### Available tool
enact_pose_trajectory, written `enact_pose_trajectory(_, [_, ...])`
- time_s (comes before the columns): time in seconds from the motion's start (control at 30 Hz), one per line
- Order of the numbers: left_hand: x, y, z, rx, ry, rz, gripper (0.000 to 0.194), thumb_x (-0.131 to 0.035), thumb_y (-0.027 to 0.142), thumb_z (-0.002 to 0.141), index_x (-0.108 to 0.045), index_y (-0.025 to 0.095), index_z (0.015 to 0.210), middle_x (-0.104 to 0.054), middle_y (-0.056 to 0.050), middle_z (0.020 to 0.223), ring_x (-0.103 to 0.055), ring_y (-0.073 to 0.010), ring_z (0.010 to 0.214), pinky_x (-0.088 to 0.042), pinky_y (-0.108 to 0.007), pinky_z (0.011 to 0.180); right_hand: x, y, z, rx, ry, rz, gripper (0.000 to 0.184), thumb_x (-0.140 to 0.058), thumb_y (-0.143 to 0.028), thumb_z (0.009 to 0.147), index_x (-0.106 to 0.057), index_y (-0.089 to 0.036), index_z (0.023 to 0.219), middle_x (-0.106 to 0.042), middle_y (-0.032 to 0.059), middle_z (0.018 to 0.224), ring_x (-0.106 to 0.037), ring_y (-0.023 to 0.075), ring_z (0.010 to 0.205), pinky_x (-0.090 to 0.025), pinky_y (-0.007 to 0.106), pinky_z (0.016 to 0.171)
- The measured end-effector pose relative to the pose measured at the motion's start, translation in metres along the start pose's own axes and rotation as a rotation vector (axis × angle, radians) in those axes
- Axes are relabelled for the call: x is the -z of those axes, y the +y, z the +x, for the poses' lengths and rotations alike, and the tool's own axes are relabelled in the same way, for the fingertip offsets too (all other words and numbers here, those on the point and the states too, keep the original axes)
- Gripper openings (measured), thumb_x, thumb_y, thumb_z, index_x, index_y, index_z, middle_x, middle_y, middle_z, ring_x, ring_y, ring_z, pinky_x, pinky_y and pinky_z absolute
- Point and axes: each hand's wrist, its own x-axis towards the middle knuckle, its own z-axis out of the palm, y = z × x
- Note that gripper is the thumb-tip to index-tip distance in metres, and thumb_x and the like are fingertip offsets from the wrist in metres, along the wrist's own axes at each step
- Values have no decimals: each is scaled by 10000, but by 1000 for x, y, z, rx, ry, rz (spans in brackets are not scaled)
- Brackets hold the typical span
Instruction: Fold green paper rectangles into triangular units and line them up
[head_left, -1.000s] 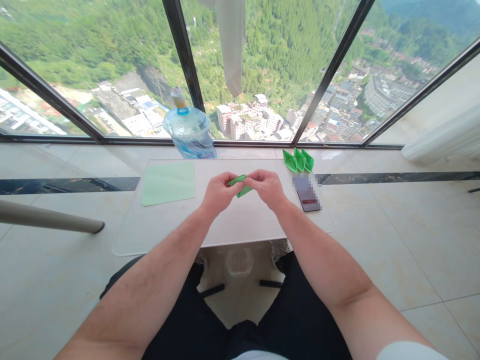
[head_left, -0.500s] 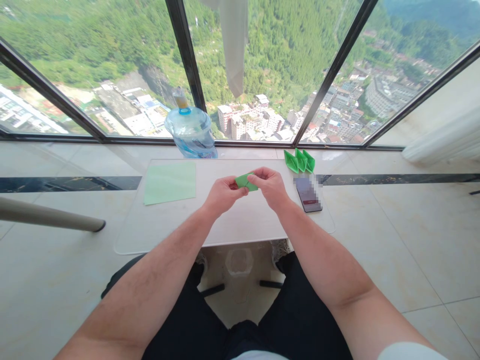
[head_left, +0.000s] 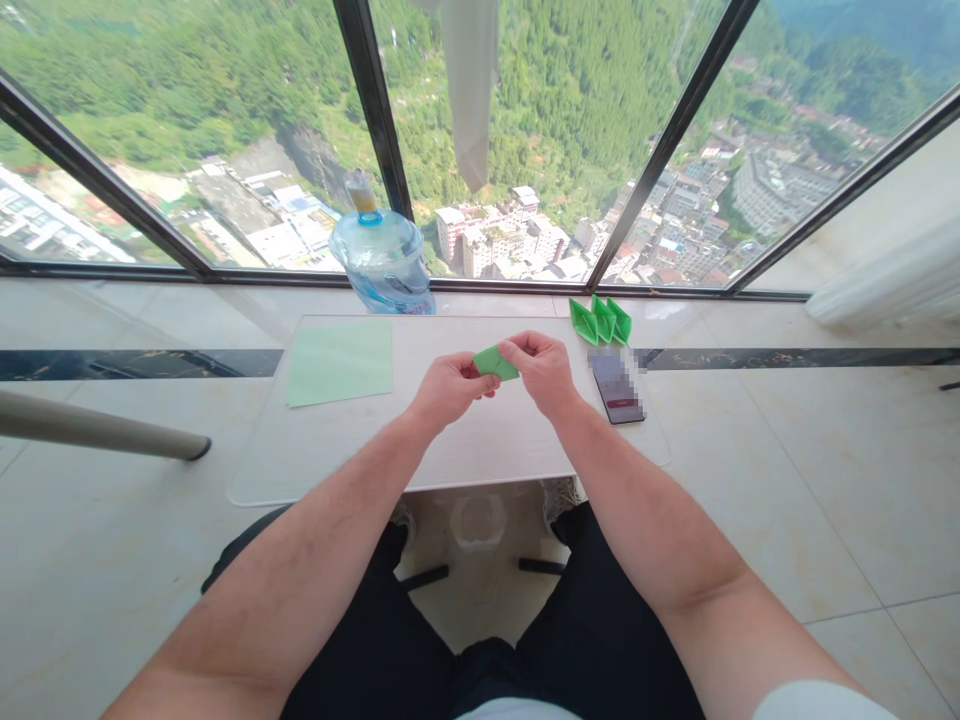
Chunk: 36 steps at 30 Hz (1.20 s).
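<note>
A small piece of folded green paper (head_left: 493,364) is held between my two hands, above the middle of the white table. My left hand (head_left: 452,385) pinches its left end, with the thumb along the near edge. At the upper right corner, my right hand (head_left: 541,368) grips the same paper between thumb and fingers. Several fingertips are hidden behind it. On the table's left lies a light green paper sheet (head_left: 340,363), flat. Folded green paper boats (head_left: 600,321) stand close together at the far right corner.
The low white table (head_left: 330,455) spans the space before my knees. A phone (head_left: 618,387) lies at its right side, partly pixelated. Behind the table stands a big blue water bottle (head_left: 380,262) by the window. A beige pole (head_left: 105,425) reaches in from the left.
Both hands keep hold of the folded green paper, which has shifted very slightly and tilted a little. The sheet, the boats and the phone stay in place.
</note>
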Motion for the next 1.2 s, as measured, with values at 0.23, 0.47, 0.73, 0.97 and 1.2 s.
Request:
enact_pose_trajectory(0.23, [-6,1,-1,-33,49,-105,246,-779,380,683,-721,151,750,-704,-37,652,-617,-158,622,-472,-289,607,-2,-1,0,13,-3,38,232,-774,-403,718,-699,-183,720,-662,-1,649,-578,139,605,-471,272,551])
enact_pose_trajectory(0.47, [-8,-1,0,-35,67,-120,281,-796,422,691,-730,150,718,-683,-31,627,-602,-147,604,-461,-281,600,-2,-3,-1,-87,-119,67,283,-813,-417,663,-669,-175,641,-624,-4,590,-549,130,544,-478,285,522])
enact_pose_trajectory(0.73, [-3,-5,2,16,-38,-81,265,-806,405,663,-727,154,688,-692,-41,614,-608,-150,575,-471,-288,590,-4,-1,-2,-53,-41,-17,308,-779,-405,675,-589,-185,570,-506,-43,531,-435,100,522,-368,263,484])
enact_pose_trajectory(0.97, [-1,0,-4,49,-37,-67,251,-782,386,689,-692,159,635,-721,-75,644,-631,-160,583,-490,-295,595,-1,-6,-1,-43,22,-39,370,-772,-419,680,-508,-199,541,-391,-57,542,-345,92,551,-303,266,510])
enact_pose_trajectory(1.2, [-3,-1,-2,41,19,17,259,-763,380,681,-622,176,607,-691,-49,593,-628,-164,535,-472,-285,538,-3,-5,-2,-36,48,-47,380,-767,-425,688,-498,-200,541,-390,-57,546,-333,89,549,-291,268,510])
